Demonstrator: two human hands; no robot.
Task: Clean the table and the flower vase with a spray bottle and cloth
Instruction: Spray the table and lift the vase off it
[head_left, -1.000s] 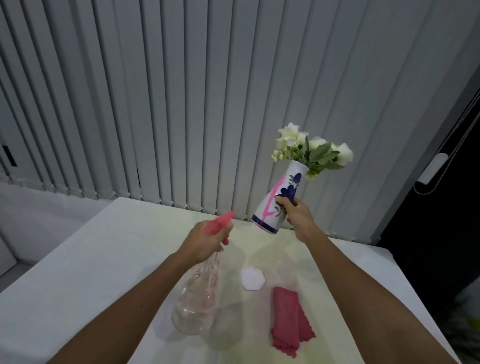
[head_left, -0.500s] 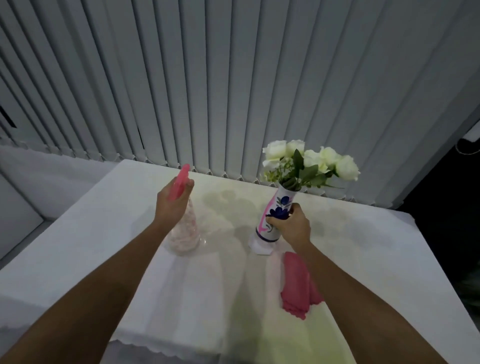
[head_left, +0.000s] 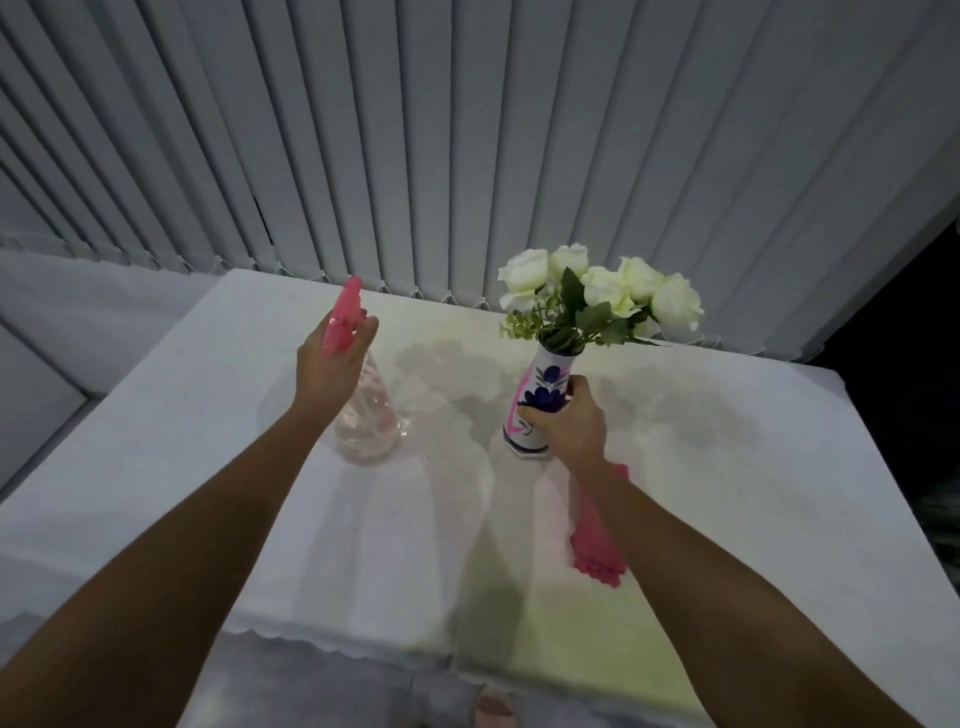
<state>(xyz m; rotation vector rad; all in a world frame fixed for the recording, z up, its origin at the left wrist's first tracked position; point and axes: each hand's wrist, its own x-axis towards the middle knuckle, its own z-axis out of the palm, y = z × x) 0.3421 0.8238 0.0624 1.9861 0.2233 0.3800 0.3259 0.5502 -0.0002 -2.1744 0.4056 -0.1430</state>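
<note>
A white vase (head_left: 540, 384) painted with blue flowers and a pink stripe stands upright on the table (head_left: 727, 493), holding white roses (head_left: 602, 291). My right hand (head_left: 569, 423) is wrapped around its lower body. A clear spray bottle (head_left: 371, 421) with a pink trigger head stands on the cloth to the left, and my left hand (head_left: 330, 371) grips its neck. A folded pink cloth (head_left: 595, 551) lies on the table under my right forearm, partly hidden by it.
The table is covered with a white tablecloth with a scalloped front edge (head_left: 322, 644). Grey vertical blinds (head_left: 467, 145) hang close behind the table's far edge. A dark opening lies past the table's right side.
The vase came down from the air onto the table and now stands upright. The spray bottle went from tilted in the air to standing on the table at the left.
</note>
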